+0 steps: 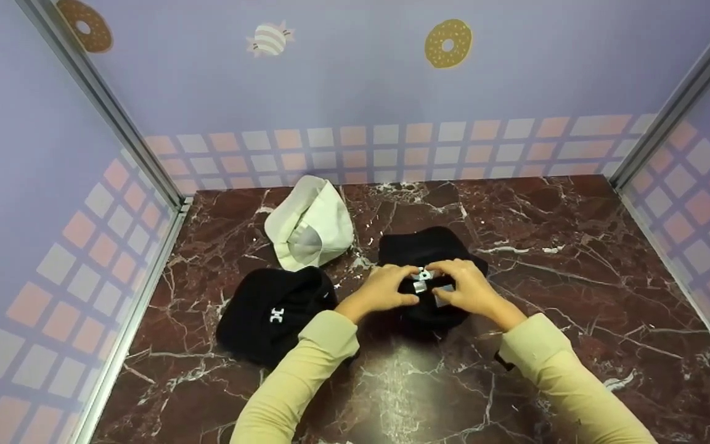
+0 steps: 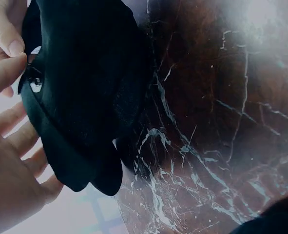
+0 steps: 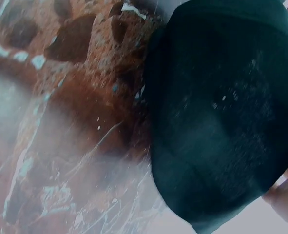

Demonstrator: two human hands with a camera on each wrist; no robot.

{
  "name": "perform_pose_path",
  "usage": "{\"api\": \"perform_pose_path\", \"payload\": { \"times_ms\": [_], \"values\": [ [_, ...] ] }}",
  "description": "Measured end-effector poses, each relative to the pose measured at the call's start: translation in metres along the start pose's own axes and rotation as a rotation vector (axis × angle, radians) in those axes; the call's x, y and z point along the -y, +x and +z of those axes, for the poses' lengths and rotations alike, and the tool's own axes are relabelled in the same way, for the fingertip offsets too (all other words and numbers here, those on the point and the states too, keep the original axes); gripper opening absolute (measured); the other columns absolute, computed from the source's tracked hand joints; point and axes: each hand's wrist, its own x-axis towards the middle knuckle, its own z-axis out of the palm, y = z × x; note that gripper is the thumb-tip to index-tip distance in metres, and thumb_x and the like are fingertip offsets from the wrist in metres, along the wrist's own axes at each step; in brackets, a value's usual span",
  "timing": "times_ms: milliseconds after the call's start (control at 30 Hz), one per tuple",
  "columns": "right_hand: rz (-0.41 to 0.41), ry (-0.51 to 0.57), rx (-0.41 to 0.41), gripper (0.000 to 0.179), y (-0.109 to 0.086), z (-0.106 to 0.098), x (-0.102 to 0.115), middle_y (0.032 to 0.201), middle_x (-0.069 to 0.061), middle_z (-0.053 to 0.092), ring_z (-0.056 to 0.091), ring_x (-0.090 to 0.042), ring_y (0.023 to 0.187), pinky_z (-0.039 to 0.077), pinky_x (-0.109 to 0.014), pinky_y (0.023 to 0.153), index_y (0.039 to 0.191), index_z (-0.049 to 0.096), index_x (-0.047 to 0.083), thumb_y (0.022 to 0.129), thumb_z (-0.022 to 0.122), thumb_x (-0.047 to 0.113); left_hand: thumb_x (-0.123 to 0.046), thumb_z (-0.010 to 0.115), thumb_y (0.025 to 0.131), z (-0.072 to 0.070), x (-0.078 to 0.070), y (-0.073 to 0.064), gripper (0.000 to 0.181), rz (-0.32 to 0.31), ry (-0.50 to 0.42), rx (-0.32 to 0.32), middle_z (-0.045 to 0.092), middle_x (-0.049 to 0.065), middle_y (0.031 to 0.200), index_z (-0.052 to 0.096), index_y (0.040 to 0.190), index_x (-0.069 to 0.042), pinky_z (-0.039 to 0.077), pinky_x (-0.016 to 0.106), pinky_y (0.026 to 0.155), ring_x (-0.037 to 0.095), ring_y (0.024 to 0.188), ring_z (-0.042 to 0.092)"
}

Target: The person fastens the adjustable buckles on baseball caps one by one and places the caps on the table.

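Observation:
A black cap (image 1: 423, 243) is held between both hands, its back strap and small metal buckle (image 1: 421, 275) facing up in the head view. My left hand (image 1: 384, 290) pinches the strap area from the left with thumb and forefinger. From the right, my right hand (image 1: 469, 288) grips the other side of the strap, its thumb below the buckle. In the left wrist view, fingertips meet at the strap beside the shiny buckle (image 2: 36, 85). The cap's dark crown (image 3: 221, 112) fills much of the right wrist view and hides most of the right hand.
Another black cap (image 1: 250, 327) with a white emblem lies left of the hands, near the left forearm. Behind it sits a cream-white cap (image 1: 335, 225). The dark red marble-patterned surface (image 1: 577, 277) is enclosed by purple printed panels (image 1: 355, 86) at the back and sides.

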Motion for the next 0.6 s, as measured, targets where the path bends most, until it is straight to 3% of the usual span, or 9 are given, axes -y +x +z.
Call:
{"api": "perform_pose_path", "payload": {
  "times_ms": [233, 400, 600],
  "values": [
    [0.008, -0.102, -0.019, 0.032, -0.006, -0.004, -0.011, 0.087, -0.005, 0.065, 0.054, -0.023, 0.078, 0.038, -0.043, 0.076, 0.096, 0.064, 0.008, 0.064, 0.070, 0.012, -0.032, 0.063, 0.079, 0.001, 0.004, 0.006, 0.041, 0.017, -0.087, 0.017, 0.061, 0.002, 0.113, 0.057, 0.115, -0.015, 0.038, 0.036, 0.092, 0.021, 0.105, 0.054],
    [0.020, -0.019, -0.035, 0.025, -0.007, -0.003, -0.015, 0.080, -0.006, 0.064, 0.054, -0.023, 0.075, 0.039, -0.041, 0.073, 0.088, 0.066, 0.006, 0.063, 0.068, 0.005, -0.033, 0.064, 0.079, 0.000, 0.006, 0.005, 0.036, 0.032, -0.214, 0.032, 0.064, 0.002, 0.107, 0.061, 0.109, -0.013, 0.044, 0.028, 0.084, 0.017, 0.096, 0.058],
    [0.044, 0.050, -0.037, 0.023, -0.006, 0.000, -0.013, 0.078, -0.006, 0.064, 0.054, -0.023, 0.075, 0.039, -0.040, 0.073, 0.085, 0.067, 0.006, 0.063, 0.067, 0.003, -0.032, 0.062, 0.080, 0.001, 0.006, 0.003, 0.030, 0.060, -0.269, 0.024, 0.066, 0.003, 0.090, 0.065, 0.099, -0.009, 0.042, 0.020, 0.071, 0.010, 0.076, 0.053]
  ]
}}
